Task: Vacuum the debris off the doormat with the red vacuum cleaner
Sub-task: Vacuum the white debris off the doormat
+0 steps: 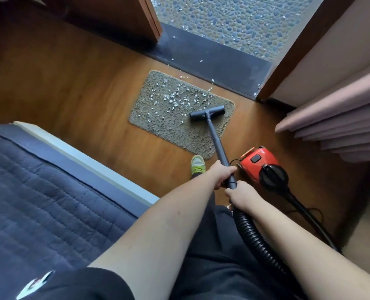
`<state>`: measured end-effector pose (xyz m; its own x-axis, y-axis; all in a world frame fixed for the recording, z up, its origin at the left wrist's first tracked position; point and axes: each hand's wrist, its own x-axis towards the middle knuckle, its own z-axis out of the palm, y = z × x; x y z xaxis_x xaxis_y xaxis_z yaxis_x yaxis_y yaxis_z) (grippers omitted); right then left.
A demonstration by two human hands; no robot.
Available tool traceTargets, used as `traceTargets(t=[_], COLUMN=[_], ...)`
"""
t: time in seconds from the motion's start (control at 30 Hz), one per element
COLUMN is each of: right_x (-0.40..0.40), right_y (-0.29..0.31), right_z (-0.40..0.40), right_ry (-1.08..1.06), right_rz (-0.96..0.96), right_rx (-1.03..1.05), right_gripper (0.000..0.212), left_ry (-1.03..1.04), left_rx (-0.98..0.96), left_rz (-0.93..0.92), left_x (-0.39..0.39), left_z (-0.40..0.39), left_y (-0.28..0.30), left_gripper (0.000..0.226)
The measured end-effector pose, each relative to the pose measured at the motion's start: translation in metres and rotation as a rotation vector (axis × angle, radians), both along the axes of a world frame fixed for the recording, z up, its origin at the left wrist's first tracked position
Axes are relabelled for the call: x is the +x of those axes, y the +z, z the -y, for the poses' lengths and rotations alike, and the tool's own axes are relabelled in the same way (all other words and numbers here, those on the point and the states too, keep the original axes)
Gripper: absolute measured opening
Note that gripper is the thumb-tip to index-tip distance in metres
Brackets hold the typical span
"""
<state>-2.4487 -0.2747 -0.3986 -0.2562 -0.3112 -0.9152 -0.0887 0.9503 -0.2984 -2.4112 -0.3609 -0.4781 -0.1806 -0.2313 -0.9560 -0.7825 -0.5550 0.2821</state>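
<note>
Doormat [180, 118] lies well ahead of both hands, white debris [171, 98] scattered across its far half. Left hand [219, 176] and right hand [241, 194] both grip the black wand [215, 139], its nozzle [207, 113] resting on the mat's right part. Red vacuum cleaner [258, 164] sits beside the mat; no lettering readable.

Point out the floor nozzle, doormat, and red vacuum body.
floor nozzle [207, 113]: head view, middle of the head bar
doormat [179, 135]: head view, bare pile near centre
red vacuum body [256, 164]: head view, red top casing
</note>
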Motion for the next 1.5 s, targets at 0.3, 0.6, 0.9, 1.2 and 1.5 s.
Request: traceTargets(t=[0.3, 0.6, 0.9, 1.2, 1.5], right_x=[-0.016, -0.036, -0.033, -0.017, -0.016], right_y=[-0.005, -0.018, -0.025, 0.001, -0.001], right_z=[0.008, 0.054, 0.065, 0.013, 0.039], right_ry=[-0.02, 0.084, 0.061, 0.044, 0.109], right_rz=[0.024, -0.055, -0.02, 0.004, 0.017], right_rx=[0.011, 0.066, 0.085, 0.076, 0.06], right_gripper=[0.008, 0.032, 0.039, 0.018, 0.019], left_ry=[-0.019, 0.273, 0.241, 0.322, 0.359], left_rx=[0.028, 0.049, 0.03, 0.109, 0.043], left_rz=[0.033, 0.01, 0.018, 0.003, 0.011], left_x=[-0.018, -0.052, -0.056, -0.028, -0.019], left_z=[0.017, 0.051, 0.064, 0.014, 0.038], left_y=[-0.025, -0.047, -0.062, -0.047, -0.055], left_gripper=[0.044, 0.03, 0.025, 0.045, 0.041])
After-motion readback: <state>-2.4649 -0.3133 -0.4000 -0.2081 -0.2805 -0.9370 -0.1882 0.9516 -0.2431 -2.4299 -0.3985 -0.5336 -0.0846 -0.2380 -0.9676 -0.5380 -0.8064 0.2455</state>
